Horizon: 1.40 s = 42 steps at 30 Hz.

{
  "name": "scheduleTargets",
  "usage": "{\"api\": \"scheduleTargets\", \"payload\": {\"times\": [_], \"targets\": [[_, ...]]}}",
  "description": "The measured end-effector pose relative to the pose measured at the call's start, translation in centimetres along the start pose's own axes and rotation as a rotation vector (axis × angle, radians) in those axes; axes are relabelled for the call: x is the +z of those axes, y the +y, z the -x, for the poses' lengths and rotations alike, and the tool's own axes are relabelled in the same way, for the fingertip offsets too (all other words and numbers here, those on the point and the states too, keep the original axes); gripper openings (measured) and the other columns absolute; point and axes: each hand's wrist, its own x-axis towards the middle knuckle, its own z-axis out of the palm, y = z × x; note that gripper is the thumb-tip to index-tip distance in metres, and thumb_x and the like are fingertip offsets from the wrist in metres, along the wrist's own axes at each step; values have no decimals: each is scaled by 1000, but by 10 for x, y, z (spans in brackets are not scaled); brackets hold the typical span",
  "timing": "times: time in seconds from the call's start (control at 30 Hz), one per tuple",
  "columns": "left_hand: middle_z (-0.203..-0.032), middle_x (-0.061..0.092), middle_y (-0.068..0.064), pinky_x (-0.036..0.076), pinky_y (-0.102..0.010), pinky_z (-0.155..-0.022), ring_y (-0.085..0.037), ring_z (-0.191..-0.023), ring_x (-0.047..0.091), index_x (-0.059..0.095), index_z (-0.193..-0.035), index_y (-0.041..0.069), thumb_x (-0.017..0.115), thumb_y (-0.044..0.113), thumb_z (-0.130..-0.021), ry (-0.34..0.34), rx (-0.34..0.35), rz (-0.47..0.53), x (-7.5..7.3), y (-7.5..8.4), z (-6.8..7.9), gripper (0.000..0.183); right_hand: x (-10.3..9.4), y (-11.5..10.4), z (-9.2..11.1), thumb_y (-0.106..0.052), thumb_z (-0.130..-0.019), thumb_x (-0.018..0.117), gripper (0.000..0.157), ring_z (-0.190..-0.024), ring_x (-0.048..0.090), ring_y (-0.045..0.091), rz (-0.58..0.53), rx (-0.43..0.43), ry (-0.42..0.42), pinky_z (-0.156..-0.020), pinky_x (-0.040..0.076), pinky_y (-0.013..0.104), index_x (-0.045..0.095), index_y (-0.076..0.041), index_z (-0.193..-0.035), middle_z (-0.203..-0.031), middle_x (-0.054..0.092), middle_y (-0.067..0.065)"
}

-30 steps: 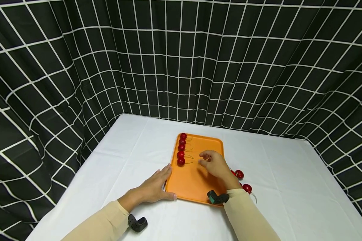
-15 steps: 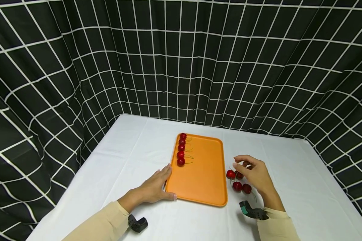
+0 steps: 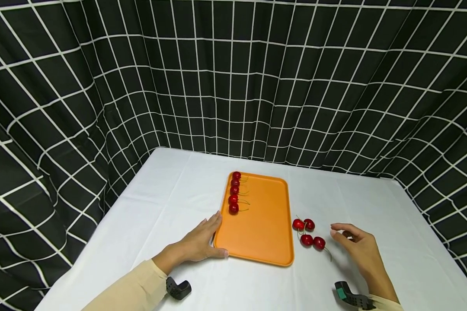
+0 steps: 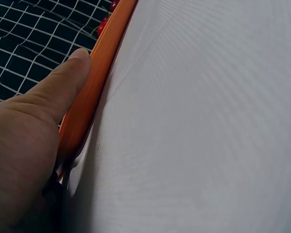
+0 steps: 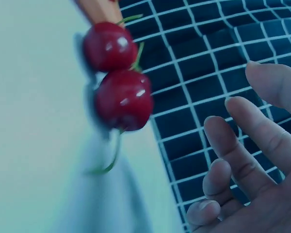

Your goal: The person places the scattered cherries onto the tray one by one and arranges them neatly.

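My left hand (image 3: 197,240) rests against the near left corner of an orange tray (image 3: 258,235), fingers straight along its left side and thumb at the front edge. In the left wrist view the thumb (image 4: 63,85) lies against the tray's orange rim (image 4: 103,63). Several red cherries (image 3: 233,199) form a row down the tray's left side, stems pointing right. Off the tray's right side, a loose cluster of cherries (image 3: 306,240) lies on the cloth. Just right of it is my right hand (image 3: 363,250), fingers loosely bent and holding nothing; in its wrist view a cherry (image 5: 124,100) lies apart from the fingertips.
A white cloth (image 3: 179,185) covers the table. Dark curtains (image 3: 241,86) with a white grid surround it at the back and on both sides. Each wrist carries a small black camera, such as the left wrist's camera (image 3: 178,288).
My right hand has moved from over the tray, across the loose cherries, to their right, and it uncovers the cluster. My left hand, the tray and the cherry row stay in place.
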Motion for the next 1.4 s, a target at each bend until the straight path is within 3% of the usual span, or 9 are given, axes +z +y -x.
{"api": "scheduleTargets", "payload": {"times": [0.23, 0.37, 0.63, 0.8, 1.03, 1.4], "targets": [[-160, 2, -6, 6, -42, -116, -25, -144, 7, 13, -154, 4, 64, 69, -77, 11, 0, -10, 1, 1, -2, 113, -3, 18, 3, -37, -87, 73, 39, -81, 51, 14, 149, 28, -62, -62, 43, 23, 73, -6, -111, -96, 64, 3], [-160, 2, -6, 6, -42, -116, -25, -144, 7, 13, -154, 4, 64, 69, -76, 5, -5, -14, 3, 0, -1, 114, 0, 25, 6, -36, -85, 75, 35, -80, 53, 15, 197, 1, -83, -64, 44, 24, 74, -6, -105, -97, 67, 4], [-160, 3, -7, 4, -40, -116, -21, -145, 5, 13, -154, 2, 64, 68, -77, 13, 0, -11, 3, -1, 1, 113, 8, 28, 5, -17, -81, 79, 17, -75, 49, 17, 302, -102, -146, -58, 42, 27, 75, -6, -93, -91, 63, 3], [-160, 3, -7, 4, -39, -116, -20, -145, 4, 13, -154, 2, 64, 67, -77, 18, -4, -12, 3, -1, 1, 113, 12, 29, 3, -18, -80, 79, 15, -82, 51, 21, 360, -113, -190, -65, 45, 32, 75, -7, -89, -94, 60, 3], [-160, 3, -9, 4, -40, -116, -21, -145, 5, 14, -154, 1, 63, 69, -77, 21, 8, -11, 3, -2, 2, 113, 15, 28, 4, -7, -79, 78, 7, -76, 48, 18, 383, -152, -144, -60, 41, 29, 74, -10, -83, -88, 59, 1], [-160, 3, -7, 3, -40, -116, -21, -145, 5, 13, -154, 3, 64, 68, -77, 9, 0, -9, 3, -1, -1, 113, 12, 31, 7, -7, -83, 75, 6, -69, 50, 15, 367, -202, -62, -56, 42, 29, 69, -8, -82, -77, 60, -2]]}}
